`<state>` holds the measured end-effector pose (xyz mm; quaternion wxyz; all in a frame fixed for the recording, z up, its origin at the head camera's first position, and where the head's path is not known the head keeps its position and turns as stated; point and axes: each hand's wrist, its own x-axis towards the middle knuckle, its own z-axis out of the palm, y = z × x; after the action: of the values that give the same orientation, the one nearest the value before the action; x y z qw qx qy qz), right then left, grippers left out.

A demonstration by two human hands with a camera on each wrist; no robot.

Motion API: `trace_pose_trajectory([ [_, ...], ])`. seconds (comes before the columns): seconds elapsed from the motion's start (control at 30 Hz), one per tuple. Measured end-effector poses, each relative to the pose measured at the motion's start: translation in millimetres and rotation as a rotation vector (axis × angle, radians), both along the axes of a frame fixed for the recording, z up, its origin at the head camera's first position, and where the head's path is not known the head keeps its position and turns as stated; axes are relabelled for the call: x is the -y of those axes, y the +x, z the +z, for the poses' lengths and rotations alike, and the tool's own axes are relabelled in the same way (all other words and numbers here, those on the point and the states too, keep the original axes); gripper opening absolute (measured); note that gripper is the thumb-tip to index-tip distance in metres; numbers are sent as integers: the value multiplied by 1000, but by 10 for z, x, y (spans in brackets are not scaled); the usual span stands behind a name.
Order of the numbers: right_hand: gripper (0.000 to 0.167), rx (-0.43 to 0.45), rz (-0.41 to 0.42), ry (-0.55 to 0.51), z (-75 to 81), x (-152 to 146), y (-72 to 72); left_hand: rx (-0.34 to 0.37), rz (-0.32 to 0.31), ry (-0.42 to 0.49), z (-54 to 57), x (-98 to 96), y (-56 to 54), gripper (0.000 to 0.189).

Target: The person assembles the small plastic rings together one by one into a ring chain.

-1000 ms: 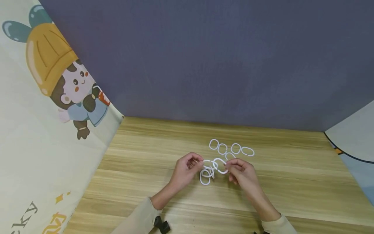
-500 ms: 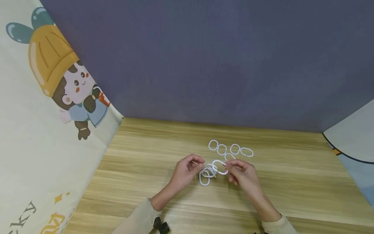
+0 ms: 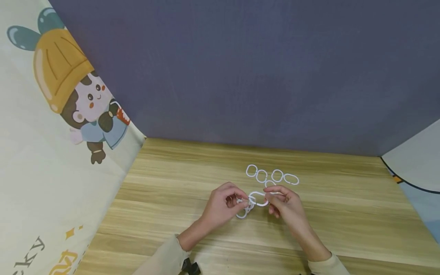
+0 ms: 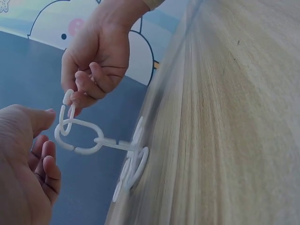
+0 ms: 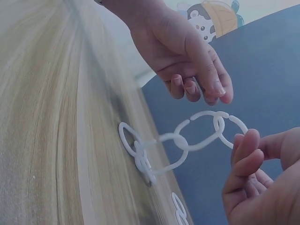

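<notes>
White oval plastic chain links, each with a small split, hang joined together between my hands. My right hand (image 3: 287,206) pinches the end link (image 3: 262,205) between thumb and fingers. From it hangs a second link (image 4: 89,124), and the chain runs down to a small heap of links (image 5: 124,136) on the tabletop. My left hand (image 3: 221,206) is beside the second link, thumb and index finger apart. Both wrist views show a small gap between its fingertips and the chain, with nothing held. In the head view the left fingers cover part of the chain.
Several loose white links (image 3: 252,165) lie on the wooden table (image 3: 165,183) behind the hands, partly hidden by the right hand. A dark blue panel (image 3: 240,76) stands along the back edge. A printed cartoon wall (image 3: 31,133) borders the left side.
My left hand has let go of a link and moved right, towards the end link. The chain beneath has dropped closer together. My right hand keeps its pinch, almost still.
</notes>
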<state>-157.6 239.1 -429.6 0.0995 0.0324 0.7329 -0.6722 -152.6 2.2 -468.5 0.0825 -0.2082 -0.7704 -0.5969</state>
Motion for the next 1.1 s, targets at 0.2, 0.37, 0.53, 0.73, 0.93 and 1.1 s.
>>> trace_pose_trajectory([
  [0.2,25,-12,29,-14,15,12,52,-33,-22,-38,6,7,28,20],
  [0.37,26,-13,49,-28,22,36,115,-41,-17,-50,3,31,40,22],
  [0.53,31,2,89,-36,30,46,170,-52,-23,-28,5,51,59,19],
  [0.73,30,3,141,-48,18,46,190,-39,-19,12,8,67,67,14],
  [0.93,26,-23,168,-63,-8,54,193,2,14,44,7,84,67,9],
  [1.1,29,-30,121,-38,-30,52,179,44,52,68,-12,110,62,9],
])
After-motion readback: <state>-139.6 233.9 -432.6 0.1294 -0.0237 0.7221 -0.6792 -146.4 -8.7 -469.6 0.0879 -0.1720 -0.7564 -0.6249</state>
